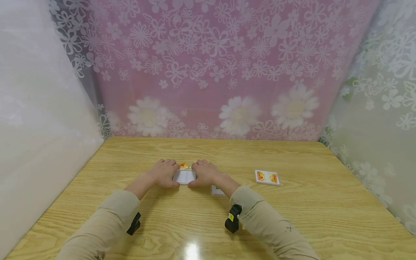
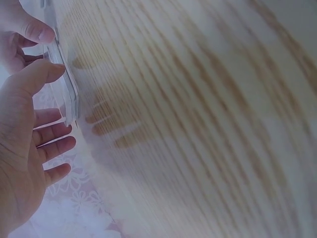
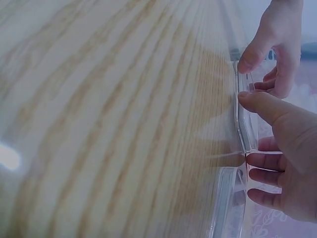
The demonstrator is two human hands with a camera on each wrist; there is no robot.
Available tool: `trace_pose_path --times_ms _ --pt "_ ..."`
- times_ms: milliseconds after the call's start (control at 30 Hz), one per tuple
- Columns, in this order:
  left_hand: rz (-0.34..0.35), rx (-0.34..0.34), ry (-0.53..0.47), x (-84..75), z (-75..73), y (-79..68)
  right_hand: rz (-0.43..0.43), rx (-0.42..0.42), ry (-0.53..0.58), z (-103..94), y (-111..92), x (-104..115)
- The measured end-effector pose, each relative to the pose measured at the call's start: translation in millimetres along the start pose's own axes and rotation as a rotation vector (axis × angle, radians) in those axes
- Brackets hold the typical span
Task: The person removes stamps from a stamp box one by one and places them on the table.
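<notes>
A flat, rectangular clear plastic case with a white face (image 1: 185, 177) is held between the two hands, low over or on the pale wood-grained worktop (image 1: 312, 202); I cannot tell whether it bears fully on the surface. The left hand (image 1: 165, 174) grips its left end, and the right hand (image 1: 205, 174) its right end. In each grip, the thumb lies on the near edge and fingers reach to the far side, parted about as far as the case is deep. The other fingers stay loosely extended.

Small orange-and-yellow printed paper (image 1: 183, 165) shows just beyond the case, partly hidden by the fingers. A second clear case with a green patch (image 1: 217, 192) sits partly under the right wrist, and a clear case with an orange-and-white card (image 1: 267, 177) lies well apart to the right.

If the thumbs press unevenly, the smooth, thin edge could slip or the case could skew. Reaching fingers might push the paper out of place, and a dropped right wrist could knock the second case.
</notes>
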State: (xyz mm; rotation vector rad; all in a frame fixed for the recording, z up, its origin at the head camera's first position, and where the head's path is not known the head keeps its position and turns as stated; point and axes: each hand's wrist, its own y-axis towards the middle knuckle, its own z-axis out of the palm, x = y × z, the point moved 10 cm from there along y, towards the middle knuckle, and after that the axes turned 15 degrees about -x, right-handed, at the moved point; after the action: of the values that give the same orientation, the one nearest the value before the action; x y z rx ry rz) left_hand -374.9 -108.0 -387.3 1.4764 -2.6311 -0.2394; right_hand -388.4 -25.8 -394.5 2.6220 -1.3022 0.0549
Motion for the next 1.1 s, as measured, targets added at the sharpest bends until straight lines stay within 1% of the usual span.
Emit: trace_pose_path --times_ms 333,700,1100 --pt "-0.003 0.011 0.010 1.2 2.5 1.0 -0.007 0.000 0.002 -1.7 -0.8 0.7" --pt "0.003 0.025 0.013 -0.6 0.4 0.3 -0.006 0.010 0.018 -2.2 -1.0 0.2" --pt "0.013 0.036 -0.032 -1.9 -3.7 -1.0 -0.044 0.026 -0.011 -1.0 0.5 2.1"
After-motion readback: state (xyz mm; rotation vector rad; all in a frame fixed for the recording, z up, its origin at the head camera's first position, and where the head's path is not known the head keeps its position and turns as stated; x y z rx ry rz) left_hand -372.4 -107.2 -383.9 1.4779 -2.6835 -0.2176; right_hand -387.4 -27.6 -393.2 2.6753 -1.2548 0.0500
